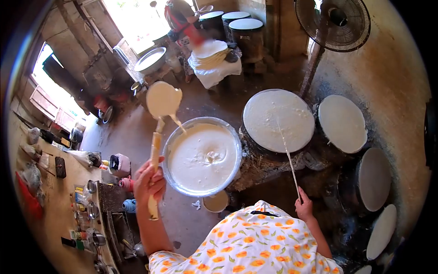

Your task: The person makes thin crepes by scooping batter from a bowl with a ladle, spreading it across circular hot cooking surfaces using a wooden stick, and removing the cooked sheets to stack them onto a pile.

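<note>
My left hand (150,180) is closed round the wooden handle of a ladle (164,100). Its round head is coated in pale batter, and a strand drips towards the wide basin (238,157). White batter (196,157) fills that basin, with a small swirl and lumps on its surface. Between the fingers of my right hand (304,204) is a thin stick (290,162). The far end of the stick lies over a round drum top (269,116) covered with a white, lumpy layer; whether it touches the layer I cannot tell.
More round drum tops (342,123) line the right wall. A standing fan (337,18) rises at the back right. Another person (185,20) stands at the back by a stack of round sheets (207,55). Shelves with jars (91,210) are at the left, and a small bucket (216,201) sits below the basin.
</note>
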`<state>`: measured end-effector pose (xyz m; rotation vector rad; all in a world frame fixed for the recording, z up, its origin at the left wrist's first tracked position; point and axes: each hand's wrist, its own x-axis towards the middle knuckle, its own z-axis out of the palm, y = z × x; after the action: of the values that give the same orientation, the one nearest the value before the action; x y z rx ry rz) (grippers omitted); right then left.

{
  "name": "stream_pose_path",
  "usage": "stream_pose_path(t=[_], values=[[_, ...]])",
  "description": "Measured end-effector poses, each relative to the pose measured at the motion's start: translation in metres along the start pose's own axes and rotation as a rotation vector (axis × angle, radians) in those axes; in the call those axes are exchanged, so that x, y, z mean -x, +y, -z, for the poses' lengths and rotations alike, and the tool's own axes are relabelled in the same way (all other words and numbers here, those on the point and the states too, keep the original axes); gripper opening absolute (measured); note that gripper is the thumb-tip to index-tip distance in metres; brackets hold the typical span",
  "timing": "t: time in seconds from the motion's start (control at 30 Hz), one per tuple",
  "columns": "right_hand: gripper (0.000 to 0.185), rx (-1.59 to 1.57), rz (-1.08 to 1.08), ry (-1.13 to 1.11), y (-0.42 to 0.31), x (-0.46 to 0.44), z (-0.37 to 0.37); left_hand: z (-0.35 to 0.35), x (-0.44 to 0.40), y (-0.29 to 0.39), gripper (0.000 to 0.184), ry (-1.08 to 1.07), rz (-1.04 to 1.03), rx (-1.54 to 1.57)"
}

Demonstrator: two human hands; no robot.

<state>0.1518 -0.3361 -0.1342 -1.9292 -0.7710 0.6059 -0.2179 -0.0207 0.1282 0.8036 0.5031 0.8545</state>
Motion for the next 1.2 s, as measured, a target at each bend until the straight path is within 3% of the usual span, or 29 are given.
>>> stream_pose_path(t=[0.13,0.2,0.3,0.37,0.5,0.6,0.83,1.03,1.2], values=[[0.055,-0.014,-0.071,-0.073,-0.012,-0.006,0.000,-0.024,0.014,0.018,0.033,0.043,-0.048,-0.189],[0.053,0.101,-0.040,-0.101,-0.007,-0.010,-0.002,-0.011,0.013,-0.004,0.029,0.197,0.053,-0.374],[0.052,0.077,0.025,-0.073,-0.019,-0.015,-0.006,0.034,0.000,-0.062,0.020,0.360,0.335,-0.258],[0.052,0.070,0.059,-0.080,-0.022,-0.016,-0.007,0.081,-0.010,-0.095,0.015,0.471,0.564,0.099],[0.052,0.120,0.214,0.009,-0.026,-0.022,-0.013,0.078,-0.014,-0.100,0.008,0.508,0.604,0.024],[0.053,0.182,0.252,0.050,-0.040,-0.021,-0.015,0.045,-0.029,-0.083,0.008,0.446,0.503,-0.236],[0.057,0.282,0.228,0.210,-0.077,0.003,0.003,-0.058,-0.111,-0.088,0.015,-0.014,0.447,-0.589],[0.057,0.295,0.227,0.497,-0.063,0.027,0.075,-0.199,-0.145,-0.168,0.012,-0.395,0.414,-0.780],[0.063,0.520,0.227,0.712,0.001,0.050,0.178,-0.333,-0.120,-0.276,0.008,-0.650,0.319,-0.806]])
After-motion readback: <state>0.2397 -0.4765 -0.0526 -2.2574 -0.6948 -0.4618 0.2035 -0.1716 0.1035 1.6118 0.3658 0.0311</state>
